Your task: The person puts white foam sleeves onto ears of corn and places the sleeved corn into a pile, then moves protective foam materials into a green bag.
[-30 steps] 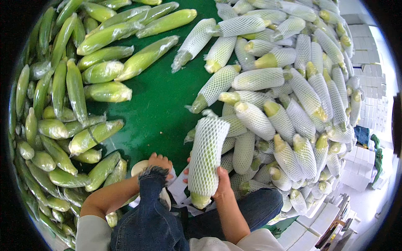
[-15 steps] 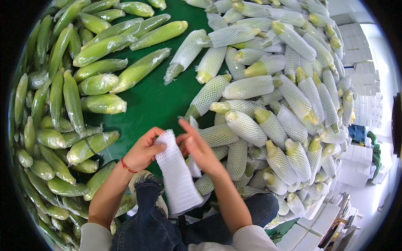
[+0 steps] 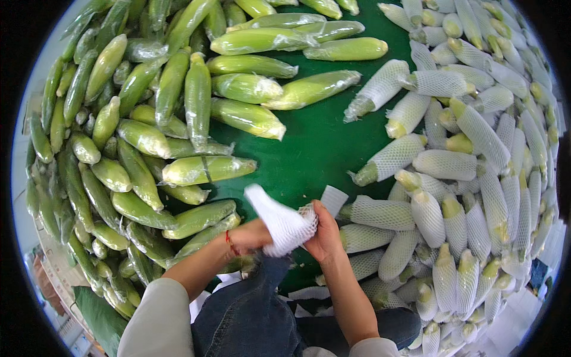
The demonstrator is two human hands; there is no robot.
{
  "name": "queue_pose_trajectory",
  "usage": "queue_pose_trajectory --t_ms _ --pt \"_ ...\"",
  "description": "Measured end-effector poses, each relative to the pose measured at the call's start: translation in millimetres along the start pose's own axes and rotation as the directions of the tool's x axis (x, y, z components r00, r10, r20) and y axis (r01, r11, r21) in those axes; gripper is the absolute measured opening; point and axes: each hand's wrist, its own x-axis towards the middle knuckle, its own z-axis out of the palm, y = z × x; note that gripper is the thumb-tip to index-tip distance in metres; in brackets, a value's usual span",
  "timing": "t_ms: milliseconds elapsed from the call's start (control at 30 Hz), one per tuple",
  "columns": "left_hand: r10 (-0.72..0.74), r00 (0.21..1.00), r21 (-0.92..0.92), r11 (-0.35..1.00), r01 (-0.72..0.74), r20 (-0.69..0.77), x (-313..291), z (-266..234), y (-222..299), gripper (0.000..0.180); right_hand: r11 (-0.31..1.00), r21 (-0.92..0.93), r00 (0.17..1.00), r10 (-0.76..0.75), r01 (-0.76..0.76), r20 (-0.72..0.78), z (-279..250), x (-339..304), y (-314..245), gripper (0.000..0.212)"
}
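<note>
A white foam net sleeve is between my two hands, bunched and partly blurred, over my lap. My right hand grips its mesh end between thumb and fingers. My left hand, with a red cord at the wrist, is against the sleeve's other side; its fingers are hidden behind the foam and smeared by motion. Just beyond my right hand is another flat white sleeve. The nearest film-wrapped corn cob lies left of my hands, and a net-sleeved cob lies to the right.
Film-wrapped green corn is heaped on the left. A large pile of cobs in white foam nets fills the right. Between them runs a green tabletop. My knee in jeans is under my hands.
My view has swung left, so both piles appear farther right. The sleeve has gone from hanging downward to bunched and tilted up leftward. My right hand has closed on its end.
</note>
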Motion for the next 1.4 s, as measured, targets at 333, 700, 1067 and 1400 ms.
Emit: queue_pose_trajectory --t_ms 333,700,1067,1400 --pt "0.589 0.383 0.338 0.765 -0.549 -0.711 12 -72 -47 0.070 -0.282 -0.825 0.831 -0.133 0.491 0.540 62 110 31 0.056" --pt "0.264 0.927 -0.446 0.819 -0.361 -0.266 -23 -9 -14 0.059 0.240 -0.824 0.808 -0.458 0.513 0.369 42 -11 26 0.010" --pt "0.284 0.919 -0.209 0.915 -0.345 -0.273 88 -38 -13 0.032 0.622 -0.477 0.774 -0.583 0.621 0.247 -24 75 7 0.018" --pt "0.757 0.601 0.497 0.636 -0.590 -0.255 84 46 75 0.046 0.999 0.013 0.931 0.027 -0.034 0.364 -43 -35 -41 0.072"
